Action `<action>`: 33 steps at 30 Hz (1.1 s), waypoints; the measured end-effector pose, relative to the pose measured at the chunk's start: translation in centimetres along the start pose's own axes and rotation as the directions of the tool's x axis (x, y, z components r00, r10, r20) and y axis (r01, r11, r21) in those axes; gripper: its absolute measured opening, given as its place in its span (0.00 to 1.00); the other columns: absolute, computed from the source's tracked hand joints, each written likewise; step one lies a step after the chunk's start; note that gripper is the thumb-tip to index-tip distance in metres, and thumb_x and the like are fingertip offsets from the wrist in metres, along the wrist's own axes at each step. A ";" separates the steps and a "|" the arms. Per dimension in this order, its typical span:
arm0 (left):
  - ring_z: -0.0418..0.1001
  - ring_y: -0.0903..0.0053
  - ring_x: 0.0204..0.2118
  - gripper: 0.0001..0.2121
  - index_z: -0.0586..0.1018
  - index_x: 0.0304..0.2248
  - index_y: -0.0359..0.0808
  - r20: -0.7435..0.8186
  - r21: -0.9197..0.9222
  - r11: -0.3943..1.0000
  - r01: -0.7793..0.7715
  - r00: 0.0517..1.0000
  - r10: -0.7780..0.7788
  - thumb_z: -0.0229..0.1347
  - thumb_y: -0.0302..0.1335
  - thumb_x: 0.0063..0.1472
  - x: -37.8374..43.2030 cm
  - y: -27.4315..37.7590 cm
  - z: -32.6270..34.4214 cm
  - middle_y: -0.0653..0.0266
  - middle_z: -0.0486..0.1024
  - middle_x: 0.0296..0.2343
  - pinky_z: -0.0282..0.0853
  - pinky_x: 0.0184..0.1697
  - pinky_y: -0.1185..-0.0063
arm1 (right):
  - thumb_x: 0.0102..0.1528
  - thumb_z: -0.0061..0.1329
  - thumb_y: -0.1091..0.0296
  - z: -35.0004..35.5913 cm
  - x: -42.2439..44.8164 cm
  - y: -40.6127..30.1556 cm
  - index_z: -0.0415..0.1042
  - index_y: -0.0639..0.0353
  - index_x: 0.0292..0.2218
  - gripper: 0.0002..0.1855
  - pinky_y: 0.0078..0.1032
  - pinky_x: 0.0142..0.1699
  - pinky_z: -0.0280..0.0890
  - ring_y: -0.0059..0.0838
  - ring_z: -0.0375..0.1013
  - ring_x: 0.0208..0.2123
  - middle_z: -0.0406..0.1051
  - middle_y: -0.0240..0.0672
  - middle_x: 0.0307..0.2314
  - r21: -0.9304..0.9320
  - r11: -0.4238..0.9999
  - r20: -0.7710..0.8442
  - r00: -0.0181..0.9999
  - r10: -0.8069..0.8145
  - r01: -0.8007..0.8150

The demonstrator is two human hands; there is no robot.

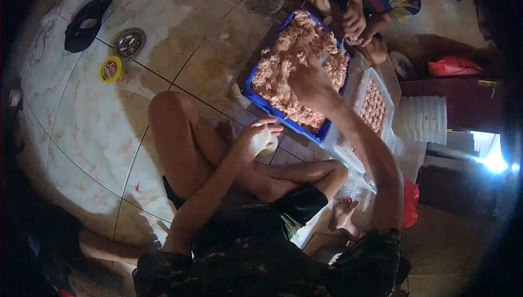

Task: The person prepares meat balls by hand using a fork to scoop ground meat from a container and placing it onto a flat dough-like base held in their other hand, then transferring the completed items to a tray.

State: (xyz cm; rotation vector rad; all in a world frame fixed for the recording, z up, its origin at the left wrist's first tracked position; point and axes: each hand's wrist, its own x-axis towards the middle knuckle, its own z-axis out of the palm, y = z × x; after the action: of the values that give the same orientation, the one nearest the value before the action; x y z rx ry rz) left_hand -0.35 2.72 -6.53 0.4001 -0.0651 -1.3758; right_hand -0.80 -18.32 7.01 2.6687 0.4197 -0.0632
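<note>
A blue plastic crate [261, 103] full of a pinkish, crumbly mass that looks like minced meat or dough [282, 58] stands on the tiled floor before me. My right hand [309, 82] reaches into this mass, blurred; whether its fingers hold anything does not show. My left hand [261, 135] is near the crate's lower edge, its fingers curled around a smooth white thing [260, 139], perhaps a wrapper or a bag. Right of the crate, partly behind my right forearm, lies a clear plastic tray [390, 105] with rows of small pink lumps [374, 105].
Another person's hands [355, 25] work at the crate's upper right corner. Stacked white tubs [423, 119] and red plastic bags [453, 66] are at the right. To the left are an ashtray [130, 44], a yellow-lidded tub [110, 70] and a black object [87, 25]. A bare foot [344, 214] shows below.
</note>
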 end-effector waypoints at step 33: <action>0.65 0.65 0.51 0.27 0.66 0.51 0.35 -0.171 0.093 0.995 0.030 0.985 -0.014 0.44 0.47 0.59 0.6 -0.9 -1.2 0.53 0.68 0.48 0.60 0.52 0.67 | 0.49 0.48 0.64 1.0 -5.2 -6.2 0.75 0.59 0.26 0.09 0.36 0.32 0.67 0.44 0.75 0.27 0.73 0.43 0.22 0.453 0.426 0.319 0.588 0.743 -0.783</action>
State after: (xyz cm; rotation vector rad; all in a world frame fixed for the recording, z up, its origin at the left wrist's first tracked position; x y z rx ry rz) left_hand -0.79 2.29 -8.04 0.5985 0.0148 -1.3590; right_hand -7.58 -14.83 4.13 3.1199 -1.0657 0.0060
